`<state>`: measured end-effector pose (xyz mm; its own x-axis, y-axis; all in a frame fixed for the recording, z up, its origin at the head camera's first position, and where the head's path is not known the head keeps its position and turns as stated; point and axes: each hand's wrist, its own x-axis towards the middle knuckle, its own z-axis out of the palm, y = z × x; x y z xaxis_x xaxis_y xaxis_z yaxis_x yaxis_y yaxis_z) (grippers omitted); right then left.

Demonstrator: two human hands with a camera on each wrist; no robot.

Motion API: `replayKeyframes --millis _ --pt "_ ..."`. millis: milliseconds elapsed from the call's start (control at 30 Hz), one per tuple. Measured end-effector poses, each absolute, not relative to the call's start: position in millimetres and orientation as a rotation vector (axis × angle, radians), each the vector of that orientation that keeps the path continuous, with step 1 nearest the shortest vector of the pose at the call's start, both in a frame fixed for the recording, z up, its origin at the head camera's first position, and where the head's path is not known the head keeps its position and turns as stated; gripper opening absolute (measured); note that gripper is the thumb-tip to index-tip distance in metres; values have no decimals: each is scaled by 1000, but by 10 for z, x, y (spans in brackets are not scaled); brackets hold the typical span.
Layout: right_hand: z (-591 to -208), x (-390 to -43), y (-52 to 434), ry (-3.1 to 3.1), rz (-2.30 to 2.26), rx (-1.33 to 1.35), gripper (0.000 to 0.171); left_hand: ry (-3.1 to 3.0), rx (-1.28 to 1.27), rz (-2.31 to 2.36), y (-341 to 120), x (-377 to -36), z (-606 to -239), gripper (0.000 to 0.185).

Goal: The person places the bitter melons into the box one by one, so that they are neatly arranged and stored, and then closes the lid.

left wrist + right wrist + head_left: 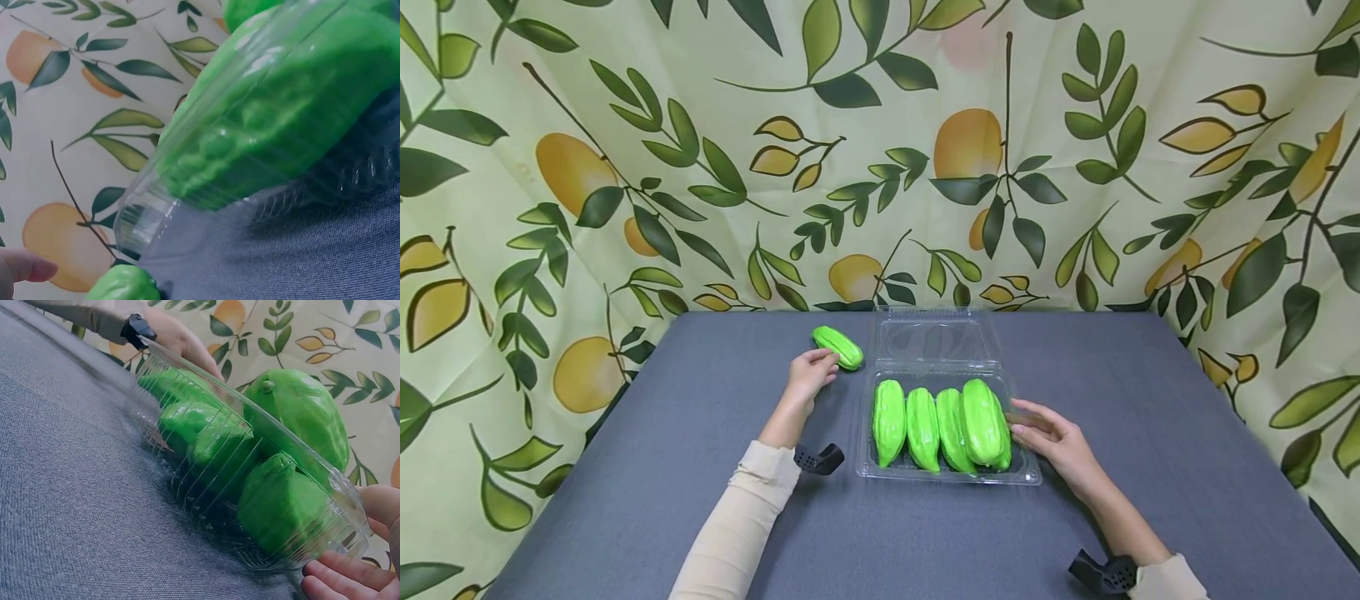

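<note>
On the grey bench (700, 467) stands a clear plastic box (947, 475) with its lid (936, 337) opened back toward 12 o'clock. Inside the box lie five green gourds (922, 427) side by side, the one at the 3 o'clock end partly on top of its neighbour. One more loose green gourd (838, 347) lies on the bench at about 10 o'clock from the box, just beside the lid. The left hand (811, 372) is at this loose gourd, its fingertips touching the near end; the fingers are bent only a little and do not close around it. The right hand (1054, 440) rests at the 3 o'clock side of the box, fingers relaxed and nearly straight, their tips against the box wall. Behind the bench hangs a cloth (625, 167) with leaves and yellow fruits.
</note>
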<state>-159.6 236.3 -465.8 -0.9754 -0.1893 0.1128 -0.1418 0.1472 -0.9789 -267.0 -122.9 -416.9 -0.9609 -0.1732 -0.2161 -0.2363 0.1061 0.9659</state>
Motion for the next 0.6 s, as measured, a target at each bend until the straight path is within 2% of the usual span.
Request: replayKeyframes --millis 600 --pt "-4671 -1596 2368 2364 -1984 -333 49 2118 -571 2037 -1328 -2873 -4351 53"
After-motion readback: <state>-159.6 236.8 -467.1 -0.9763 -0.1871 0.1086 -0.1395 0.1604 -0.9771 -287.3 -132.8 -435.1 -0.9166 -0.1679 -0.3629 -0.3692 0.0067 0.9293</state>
